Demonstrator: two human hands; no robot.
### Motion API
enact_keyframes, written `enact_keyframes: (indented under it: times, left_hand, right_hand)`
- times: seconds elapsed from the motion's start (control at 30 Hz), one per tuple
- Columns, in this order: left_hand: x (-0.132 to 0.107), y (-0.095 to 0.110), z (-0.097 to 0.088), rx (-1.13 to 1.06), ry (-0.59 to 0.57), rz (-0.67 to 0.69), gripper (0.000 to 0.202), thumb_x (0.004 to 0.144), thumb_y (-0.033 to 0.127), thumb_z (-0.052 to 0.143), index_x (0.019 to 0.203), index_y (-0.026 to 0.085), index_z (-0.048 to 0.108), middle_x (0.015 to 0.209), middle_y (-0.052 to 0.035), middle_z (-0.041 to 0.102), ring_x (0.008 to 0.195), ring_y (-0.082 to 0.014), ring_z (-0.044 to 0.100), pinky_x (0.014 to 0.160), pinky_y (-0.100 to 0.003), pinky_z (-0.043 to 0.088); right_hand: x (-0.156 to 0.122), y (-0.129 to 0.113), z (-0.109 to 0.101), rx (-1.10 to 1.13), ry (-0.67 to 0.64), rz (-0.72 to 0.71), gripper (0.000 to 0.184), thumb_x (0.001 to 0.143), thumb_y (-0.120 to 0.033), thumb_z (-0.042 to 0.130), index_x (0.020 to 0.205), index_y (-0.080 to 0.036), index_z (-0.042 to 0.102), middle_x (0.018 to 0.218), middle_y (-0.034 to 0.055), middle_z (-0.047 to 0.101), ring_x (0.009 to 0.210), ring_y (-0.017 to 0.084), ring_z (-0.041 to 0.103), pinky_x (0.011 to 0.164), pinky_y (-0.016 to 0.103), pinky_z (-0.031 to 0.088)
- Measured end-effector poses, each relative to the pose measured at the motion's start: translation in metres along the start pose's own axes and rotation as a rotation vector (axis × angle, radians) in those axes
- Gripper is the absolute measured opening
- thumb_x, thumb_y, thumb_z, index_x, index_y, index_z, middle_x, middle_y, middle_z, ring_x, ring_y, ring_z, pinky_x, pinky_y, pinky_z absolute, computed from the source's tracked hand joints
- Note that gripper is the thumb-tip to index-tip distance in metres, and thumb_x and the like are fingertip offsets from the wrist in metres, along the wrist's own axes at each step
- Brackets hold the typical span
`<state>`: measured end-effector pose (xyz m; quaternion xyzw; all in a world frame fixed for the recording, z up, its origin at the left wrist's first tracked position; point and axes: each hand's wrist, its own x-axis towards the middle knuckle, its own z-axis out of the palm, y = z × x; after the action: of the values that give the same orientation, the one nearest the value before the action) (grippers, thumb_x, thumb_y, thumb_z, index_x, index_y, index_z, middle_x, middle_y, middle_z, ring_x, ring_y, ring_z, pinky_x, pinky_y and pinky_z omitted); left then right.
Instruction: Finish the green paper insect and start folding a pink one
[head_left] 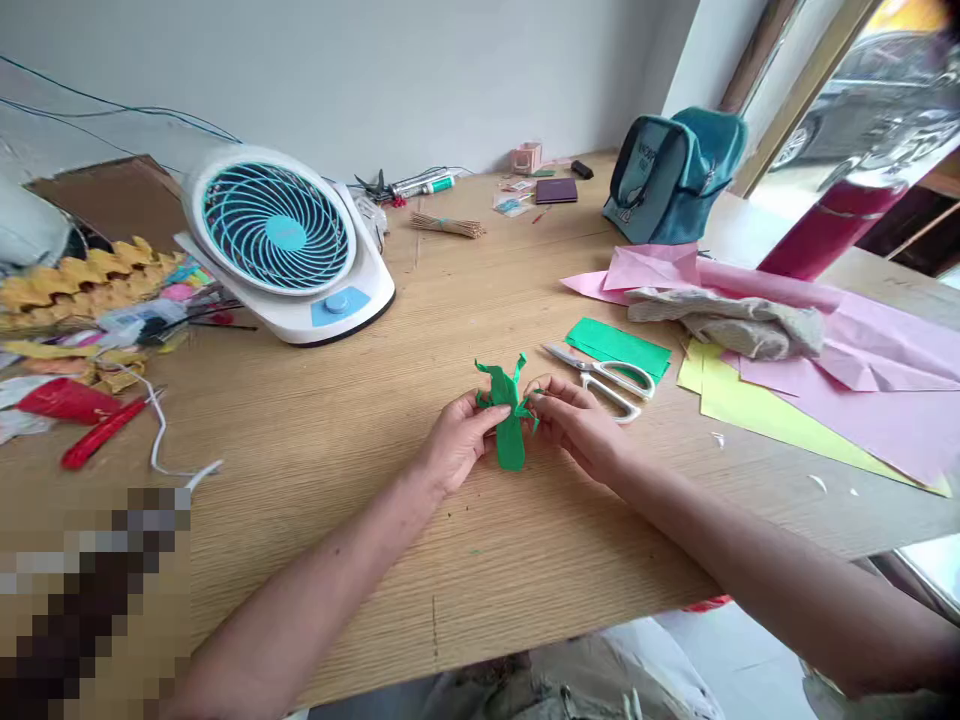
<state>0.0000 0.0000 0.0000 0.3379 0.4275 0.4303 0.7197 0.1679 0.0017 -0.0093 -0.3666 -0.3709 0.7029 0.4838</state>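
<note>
A small green paper cut-out (510, 415) with leaf-like strips at its top is held just above the wooden table (360, 440). My left hand (459, 440) pinches its left side with closed fingers. From the right, my right hand (574, 420) pinches the other side, fingers also closed on the paper. White-handled scissors (607, 378) lie just beyond my right hand, next to a flat green paper sheet (619, 347).
A white and blue desk fan (281, 240) stands at the back left, beside yellow paper shapes and craft clutter (82, 300). Pink and yellow sheets (825, 380) with a grey cloth (731, 320) cover the right. A teal bag (671, 175) stands behind.
</note>
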Motion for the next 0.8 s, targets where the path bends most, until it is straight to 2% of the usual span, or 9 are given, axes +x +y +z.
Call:
enact_keyframes:
  times: [0.17,0.4,0.6,0.7,0.8]
  left_hand:
    - [0.001,-0.001,-0.001,0.028,0.004,0.041,0.039,0.062,0.031,0.088,0.086,0.016,0.060,0.084,-0.0022,0.073,0.078,-0.0154,0.069,0.071,-0.027,0.054]
    - [0.001,0.000,0.001,0.095,-0.037,0.092,0.041,0.061,0.036,0.088,0.084,0.017,0.060,0.080,-0.0005,0.073,0.071,-0.0148,0.069,0.072,-0.029,0.054]
    - [0.005,-0.001,-0.004,0.093,-0.038,0.130,0.039,0.063,0.034,0.088,0.085,0.017,0.060,0.081,0.0007,0.072,0.070,-0.0135,0.067,0.070,-0.028,0.054]
    - [0.007,-0.002,-0.008,0.033,-0.041,0.091,0.038,0.064,0.030,0.087,0.086,0.016,0.060,0.085,-0.0003,0.072,0.075,-0.0135,0.067,0.073,-0.028,0.054]
    - [0.008,-0.002,-0.009,-0.017,-0.021,0.067,0.035,0.065,0.026,0.086,0.085,0.016,0.059,0.085,-0.0003,0.072,0.077,-0.0132,0.067,0.074,-0.028,0.054]
  right_hand:
    - [0.000,-0.002,0.000,0.016,-0.032,-0.005,0.033,0.068,-0.040,0.085,0.078,-0.018,0.062,0.072,-0.0033,0.061,0.067,0.009,0.055,0.065,0.023,0.044]
    - [0.003,-0.001,-0.002,-0.103,-0.007,0.002,0.036,0.068,-0.040,0.085,0.079,-0.019,0.058,0.066,-0.0051,0.057,0.058,0.008,0.053,0.053,0.023,0.035]
    - [0.002,-0.005,-0.002,-0.050,-0.070,-0.003,0.038,0.066,-0.041,0.087,0.084,-0.019,0.061,0.080,-0.0033,0.062,0.067,0.008,0.057,0.068,0.025,0.045]
    - [0.002,-0.005,-0.002,-0.111,-0.109,-0.008,0.035,0.070,-0.044,0.083,0.085,-0.019,0.065,0.080,-0.0013,0.064,0.072,0.010,0.058,0.072,0.027,0.046]
    - [0.003,-0.003,-0.003,-0.211,-0.111,-0.049,0.034,0.072,-0.047,0.081,0.083,-0.017,0.067,0.079,-0.0003,0.065,0.072,0.010,0.056,0.070,0.027,0.044]
